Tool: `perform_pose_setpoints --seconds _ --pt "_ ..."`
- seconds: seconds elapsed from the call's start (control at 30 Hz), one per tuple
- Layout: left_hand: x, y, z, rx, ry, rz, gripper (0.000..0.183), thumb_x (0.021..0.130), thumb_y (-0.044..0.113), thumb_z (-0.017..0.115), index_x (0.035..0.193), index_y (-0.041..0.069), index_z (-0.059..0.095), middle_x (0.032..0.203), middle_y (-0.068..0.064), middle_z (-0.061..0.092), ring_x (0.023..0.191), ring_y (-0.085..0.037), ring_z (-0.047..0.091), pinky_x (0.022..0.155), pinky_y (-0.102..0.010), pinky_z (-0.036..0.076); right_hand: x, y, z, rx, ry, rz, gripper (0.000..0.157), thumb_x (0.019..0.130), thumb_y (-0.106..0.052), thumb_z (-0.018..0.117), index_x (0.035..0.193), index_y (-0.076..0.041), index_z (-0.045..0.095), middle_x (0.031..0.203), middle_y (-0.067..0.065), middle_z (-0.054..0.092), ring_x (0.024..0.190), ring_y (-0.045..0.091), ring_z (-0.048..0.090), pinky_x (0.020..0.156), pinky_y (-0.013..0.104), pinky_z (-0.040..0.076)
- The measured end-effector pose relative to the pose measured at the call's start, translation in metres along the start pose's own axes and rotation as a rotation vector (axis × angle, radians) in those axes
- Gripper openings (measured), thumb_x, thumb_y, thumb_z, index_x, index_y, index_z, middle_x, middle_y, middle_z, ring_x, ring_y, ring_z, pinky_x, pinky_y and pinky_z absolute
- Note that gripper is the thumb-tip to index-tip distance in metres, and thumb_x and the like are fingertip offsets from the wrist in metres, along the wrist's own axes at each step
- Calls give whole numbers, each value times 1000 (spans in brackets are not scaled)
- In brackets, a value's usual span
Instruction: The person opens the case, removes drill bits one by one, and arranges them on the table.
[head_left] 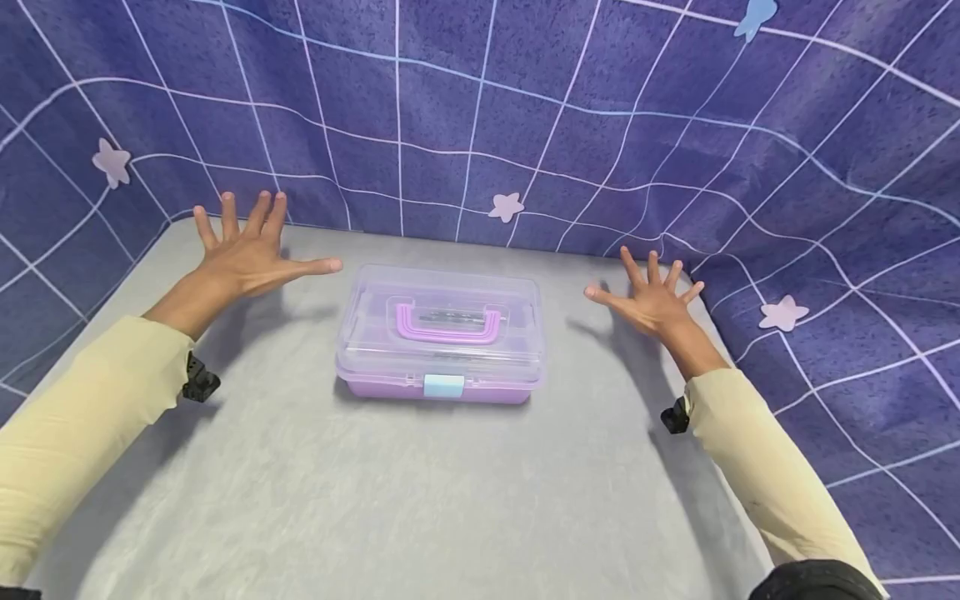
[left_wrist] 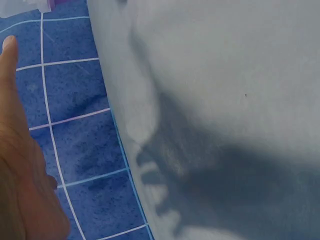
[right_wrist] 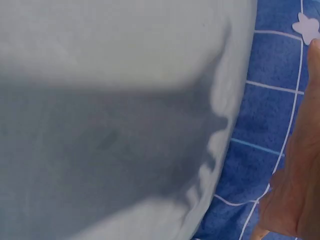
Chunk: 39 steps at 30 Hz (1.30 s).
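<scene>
A lidded plastic box (head_left: 442,354) with a clear lid and purple base stands in the middle of the grey table. Its purple carrying handle (head_left: 450,335) lies folded down on the lid, and a light blue latch (head_left: 444,386) sits at the front. Some thin items show dimly through the lid. My left hand (head_left: 243,258) is spread in the air to the left of the box, holding nothing. To the box's right, my right hand (head_left: 652,304) is raised with its fingers spread, also holding nothing. Neither hand touches the box.
The grey tabletop (head_left: 420,500) carries shadows of both hands and arms. Behind it and along the sides hangs a blue curtain (head_left: 435,100) with white grid lines and pale star shapes (head_left: 506,207). Small black devices (head_left: 199,379) are strapped at both wrists.
</scene>
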<state>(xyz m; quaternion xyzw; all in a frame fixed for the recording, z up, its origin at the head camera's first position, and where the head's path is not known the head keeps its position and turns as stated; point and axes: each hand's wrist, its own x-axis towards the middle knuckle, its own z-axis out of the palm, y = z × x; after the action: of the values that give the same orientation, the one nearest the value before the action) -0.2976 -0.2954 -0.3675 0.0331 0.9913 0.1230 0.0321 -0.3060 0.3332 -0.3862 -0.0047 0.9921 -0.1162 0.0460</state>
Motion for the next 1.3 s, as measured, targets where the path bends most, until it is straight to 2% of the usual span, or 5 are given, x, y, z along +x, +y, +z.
perform_pose_setpoints --seconds 0.27,0.6,0.93,1.2,1.3 --pt "-7 11 -5 -21 33 25 142 90 103 46 179 14 -20 187 -22 -17 163 -55 -37 122 -79 -36 -15 -12 8 29 -30 -49 118 93 -101 41 183 -39 -5 188 30 3 168 69 -2 120 98 -9" --pt "-29 60 -16 -24 -7 165 134 94 99 45 182 9 0 189 -23 4 173 -58 -6 133 -78 -21 -52 -36 24 107 -41 -179 110 99 -89 56 182 -24 24 175 34 42 156 59 49 126 78 40" --pt "-55 113 -13 -16 33 371 131 90 90 68 180 5 23 183 -25 33 171 -51 27 139 -75 7 -92 -63 42 314 6 -353 63 106 -43 80 155 -7 66 134 18 79 122 39 77 107 59 62" --pt "-75 146 -2 -1 9 474 141 80 96 73 180 8 28 183 -20 37 172 -45 29 141 -70 7 -118 -78 58 374 -53 -428 7 104 -20 78 106 -16 82 87 -6 78 80 9 68 75 27 57" --pt "-78 153 2 -7 -1 491 145 76 98 74 179 7 30 183 -17 38 171 -44 31 141 -68 12 -128 -85 63 391 -87 -412 10 104 -15 75 95 -17 80 79 -7 73 70 7 62 64 23 50"
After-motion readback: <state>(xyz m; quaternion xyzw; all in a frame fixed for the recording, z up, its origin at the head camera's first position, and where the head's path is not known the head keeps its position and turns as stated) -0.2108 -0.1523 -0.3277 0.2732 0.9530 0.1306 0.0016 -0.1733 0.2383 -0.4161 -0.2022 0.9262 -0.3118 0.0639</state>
